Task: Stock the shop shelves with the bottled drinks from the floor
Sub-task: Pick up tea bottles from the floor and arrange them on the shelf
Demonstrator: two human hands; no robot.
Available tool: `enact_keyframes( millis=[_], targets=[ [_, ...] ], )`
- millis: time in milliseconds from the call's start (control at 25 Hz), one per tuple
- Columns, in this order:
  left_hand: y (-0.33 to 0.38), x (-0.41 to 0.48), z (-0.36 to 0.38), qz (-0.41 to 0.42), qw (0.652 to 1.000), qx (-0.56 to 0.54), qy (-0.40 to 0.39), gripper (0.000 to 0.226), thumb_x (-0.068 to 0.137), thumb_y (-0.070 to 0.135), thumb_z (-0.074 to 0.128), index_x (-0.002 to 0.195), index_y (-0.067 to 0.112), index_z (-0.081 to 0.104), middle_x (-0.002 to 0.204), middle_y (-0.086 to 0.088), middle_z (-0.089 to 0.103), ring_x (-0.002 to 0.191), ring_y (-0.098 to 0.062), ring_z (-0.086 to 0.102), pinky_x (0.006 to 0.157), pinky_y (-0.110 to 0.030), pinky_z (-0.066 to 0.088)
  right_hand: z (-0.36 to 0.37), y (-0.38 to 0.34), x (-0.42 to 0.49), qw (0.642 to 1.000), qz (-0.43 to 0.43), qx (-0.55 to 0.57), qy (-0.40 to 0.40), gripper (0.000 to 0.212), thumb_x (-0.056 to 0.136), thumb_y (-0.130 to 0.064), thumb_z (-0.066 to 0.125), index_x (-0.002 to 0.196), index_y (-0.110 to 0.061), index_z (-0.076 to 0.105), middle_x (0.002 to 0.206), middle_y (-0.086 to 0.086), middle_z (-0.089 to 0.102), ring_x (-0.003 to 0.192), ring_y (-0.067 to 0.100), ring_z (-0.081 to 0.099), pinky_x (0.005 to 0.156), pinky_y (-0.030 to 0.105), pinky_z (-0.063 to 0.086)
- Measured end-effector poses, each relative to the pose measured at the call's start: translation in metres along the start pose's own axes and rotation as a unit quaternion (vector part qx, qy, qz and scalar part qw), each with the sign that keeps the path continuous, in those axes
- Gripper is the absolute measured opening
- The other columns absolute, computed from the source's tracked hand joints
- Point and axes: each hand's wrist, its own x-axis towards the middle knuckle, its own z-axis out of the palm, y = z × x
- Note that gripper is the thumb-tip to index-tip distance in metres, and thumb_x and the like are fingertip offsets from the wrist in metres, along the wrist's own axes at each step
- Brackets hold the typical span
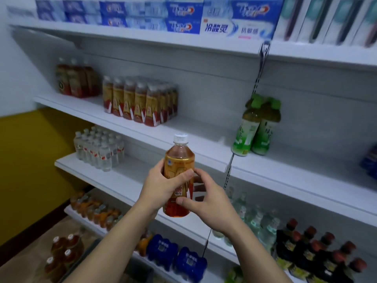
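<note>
Amber tea bottle (179, 160): upright, cap up, held in front of the shelves.
Left hand (163, 184): wrapped round the bottle's middle.
Right hand (206, 201): thumb and fingers pinch its lower half.
Matching pack (140, 101): wrapped, full, up-left of the hands; left hand nearer.
Middle shelf (204, 137): bare stretch right of the pack, likely the slot.
Floor bottles (61, 254): several waiting, lower left.
</note>
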Motion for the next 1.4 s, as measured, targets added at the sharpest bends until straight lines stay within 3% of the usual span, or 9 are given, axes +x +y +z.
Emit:
enact_keyframes(
  millis=[200, 440, 520, 680, 840, 920, 1040, 1240, 1400],
  targets=[
    [0.01, 0.037, -0.007, 0.02, 0.998, -0.045, -0.025, 0.047, 0.064, 0.039, 0.079, 0.106, 0.022, 0.066, 0.095, 0.0, 0.075, 0.091, -0.017, 0.071, 0.081, -0.033, 0.056, -0.006, -0.01, 0.049, 0.999, -0.021, 0.018, -0.02, 0.067, 0.074, -0.042, 0.082, 0.129, -0.044, 0.044, 0.116, -0.021, 0.06, 0.105, 0.0, 0.058, 0.088, 0.024, 0.052],
    [0.013, 0.134, -0.024, 0.084, 0.995, -0.012, -0.054, 0.052, 0.063, 0.041, 0.086, 0.108, 0.025, 0.065, 0.097, -0.001, 0.074, 0.091, -0.016, 0.071, 0.08, -0.031, 0.058, -0.01, -0.012, 0.148, 0.998, -0.037, 0.032, 0.025, 0.068, 0.062, -0.028, 0.09, 0.119, -0.036, 0.053, 0.108, -0.013, 0.067, 0.092, 0.002, 0.064, 0.076, 0.022, 0.054],
    [0.01, 0.176, -0.033, 0.09, 0.994, 0.002, -0.06, 0.049, 0.065, 0.042, 0.085, 0.107, 0.027, 0.064, 0.097, 0.001, 0.074, 0.091, -0.014, 0.071, 0.082, -0.031, 0.057, -0.008, -0.013, 0.187, 0.998, -0.023, 0.038, 0.043, 0.068, 0.062, -0.022, 0.09, 0.119, -0.033, 0.054, 0.105, -0.012, 0.067, 0.089, 0.003, 0.065, 0.075, 0.022, 0.056],
    [-0.004, 0.259, -0.048, 0.095, 0.993, 0.046, -0.057, 0.046, 0.071, 0.048, 0.077, 0.112, 0.036, 0.061, 0.101, 0.013, 0.072, 0.094, -0.001, 0.067, 0.086, -0.026, 0.051, -0.001, -0.002, 0.272, 0.996, 0.009, 0.057, 0.066, 0.067, 0.063, -0.017, 0.087, 0.119, -0.032, 0.053, 0.106, -0.01, 0.065, 0.095, 0.011, 0.065, 0.082, 0.04, 0.06],
    [-0.026, 0.328, -0.048, 0.093, 0.991, 0.096, -0.03, 0.044, 0.08, 0.049, 0.072, 0.12, 0.04, 0.055, 0.108, 0.018, 0.066, 0.101, 0.005, 0.058, 0.083, -0.015, 0.043, 0.01, 0.019, 0.345, 0.99, 0.032, 0.06, 0.125, 0.06, 0.07, -0.011, 0.082, 0.121, -0.025, 0.053, 0.107, -0.009, 0.064, 0.098, 0.01, 0.062, 0.082, 0.033, 0.057],
    [-0.041, 0.354, -0.042, 0.086, 0.99, 0.112, -0.026, 0.04, 0.082, 0.047, 0.071, 0.118, 0.04, 0.055, 0.11, 0.016, 0.064, 0.102, 0.0, 0.059, 0.079, -0.013, 0.041, 0.012, 0.032, 0.372, 0.984, 0.047, 0.039, 0.167, 0.048, 0.076, -0.01, 0.077, 0.114, -0.023, 0.051, 0.1, -0.007, 0.064, 0.091, 0.014, 0.064, 0.075, 0.029, 0.053],
    [-0.059, 0.391, -0.038, 0.08, 0.987, 0.14, -0.025, 0.045, 0.088, 0.044, 0.066, 0.129, 0.034, 0.052, 0.115, 0.014, 0.06, 0.107, -0.006, 0.055, 0.085, -0.02, 0.04, 0.009, 0.051, 0.411, 0.973, 0.099, 0.016, 0.208, 0.037, 0.08, -0.02, 0.071, 0.107, -0.027, 0.047, 0.092, -0.008, 0.06, 0.079, 0.01, 0.058, 0.068, 0.026, 0.046],
    [-0.097, 0.434, -0.036, 0.048, 0.989, 0.137, -0.025, 0.043, 0.095, 0.044, 0.05, 0.137, 0.04, 0.044, 0.133, 0.007, 0.058, 0.124, -0.018, 0.052, 0.105, -0.038, 0.043, 0.008, 0.078, 0.477, 0.967, 0.108, -0.02, 0.231, 0.047, 0.075, -0.019, 0.077, 0.116, -0.016, 0.054, 0.104, 0.005, 0.066, 0.095, 0.026, 0.065, 0.072, 0.03, 0.047],
    [-0.101, 0.462, -0.022, 0.034, 0.985, 0.166, -0.013, 0.045, 0.102, 0.018, 0.041, 0.146, 0.024, 0.038, 0.144, -0.004, 0.048, 0.136, -0.024, 0.042, 0.106, -0.02, 0.025, 0.004, 0.091, 0.528, 0.963, 0.132, -0.04, 0.231, 0.056, 0.073, -0.025, 0.082, 0.12, -0.012, 0.054, 0.11, 0.011, 0.065, 0.099, 0.03, 0.064, 0.069, 0.025, 0.039]
  ],
)
